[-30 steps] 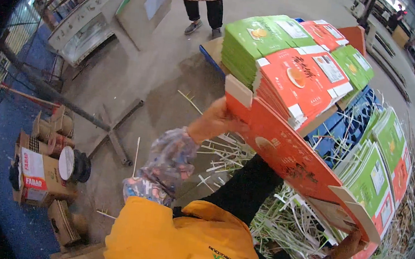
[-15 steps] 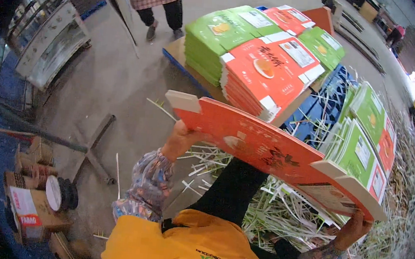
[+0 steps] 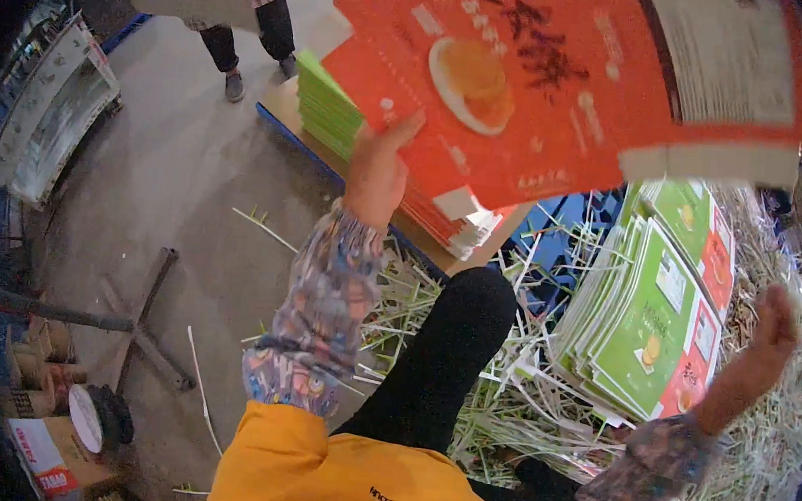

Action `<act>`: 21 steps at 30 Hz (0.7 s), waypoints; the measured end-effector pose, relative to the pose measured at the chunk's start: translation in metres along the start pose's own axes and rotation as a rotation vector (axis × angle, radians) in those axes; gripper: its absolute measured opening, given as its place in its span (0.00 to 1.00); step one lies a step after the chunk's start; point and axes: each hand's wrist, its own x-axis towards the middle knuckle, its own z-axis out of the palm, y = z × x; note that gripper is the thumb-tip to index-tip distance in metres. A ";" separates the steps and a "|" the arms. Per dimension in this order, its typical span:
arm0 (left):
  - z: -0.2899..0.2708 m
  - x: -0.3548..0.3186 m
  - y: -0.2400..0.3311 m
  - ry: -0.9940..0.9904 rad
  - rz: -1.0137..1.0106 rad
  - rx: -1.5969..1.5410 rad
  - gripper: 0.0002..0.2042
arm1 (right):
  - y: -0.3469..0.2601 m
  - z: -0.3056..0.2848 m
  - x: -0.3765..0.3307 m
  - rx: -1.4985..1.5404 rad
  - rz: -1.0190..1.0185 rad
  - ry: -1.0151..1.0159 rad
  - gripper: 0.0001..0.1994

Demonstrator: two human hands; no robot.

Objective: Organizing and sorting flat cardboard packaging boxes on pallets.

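A large flat sheet of printed red-orange cardboard [image 3: 551, 101] fills the upper middle and upper right of the frame, raised and slanting, its printed face with a picture of round golden food toward the camera. The left grip [image 3: 376, 179], a bare hand below a patterned cuffed sleeve [image 3: 325, 291], is closed on its lower left edge, the thumb lying across the printed face. The right grip [image 3: 772, 330], a bare hand at the right of the frame, is apart from the sheet, below its right end; its fingers look bent, with nothing visible in it, but blur hides how far open it is.

Under the sheet, partly covered, stand a stack of green cardboard sheets [image 3: 326, 110] and a stack of red cardboard sheets [image 3: 437, 223], on a brown board [image 3: 284, 109] at the upper centre. A slatted blue pallet [image 3: 557, 237] shows right of the red stack. Nearer the right grip lie piled green-and-red printed cardboard sheets [image 3: 650, 323], with loose white and green paper strips [image 3: 511, 416] around them. A black-trousered knee [image 3: 478, 306] and an orange garment [image 3: 341, 477] fill the lower centre. A co-worker's dark-trousered legs [image 3: 275, 28] stand at the upper left, and a dark metal stand [image 3: 145, 322] rests on the grey floor [image 3: 178, 161] at the left.
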 end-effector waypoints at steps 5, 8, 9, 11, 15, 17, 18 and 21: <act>-0.068 0.084 -0.091 -0.074 -0.021 0.295 0.15 | 0.031 0.030 -0.086 0.079 0.176 -0.419 0.02; -0.054 0.074 -0.126 0.078 -0.131 0.191 0.16 | 0.068 0.025 -0.125 0.075 0.318 -0.517 0.02; -0.044 0.067 -0.135 0.259 -0.190 0.064 0.16 | 0.078 0.020 -0.137 0.013 0.383 -0.523 0.02; -0.070 0.075 -0.139 0.279 -0.184 0.168 0.17 | 0.083 0.022 -0.154 -0.014 0.449 -0.548 0.03; -0.080 0.076 -0.141 0.293 -0.291 0.325 0.18 | 0.096 0.014 -0.170 -0.001 0.555 -0.571 0.05; -0.072 0.067 -0.144 0.246 -0.252 0.211 0.16 | 0.106 0.006 -0.172 -0.043 0.589 -0.594 0.06; -0.074 0.066 -0.142 0.246 -0.254 0.217 0.16 | 0.107 0.005 -0.175 -0.041 0.595 -0.594 0.06; -0.075 0.064 -0.137 0.252 -0.272 0.317 0.17 | 0.111 0.000 -0.184 -0.015 0.647 -0.601 0.06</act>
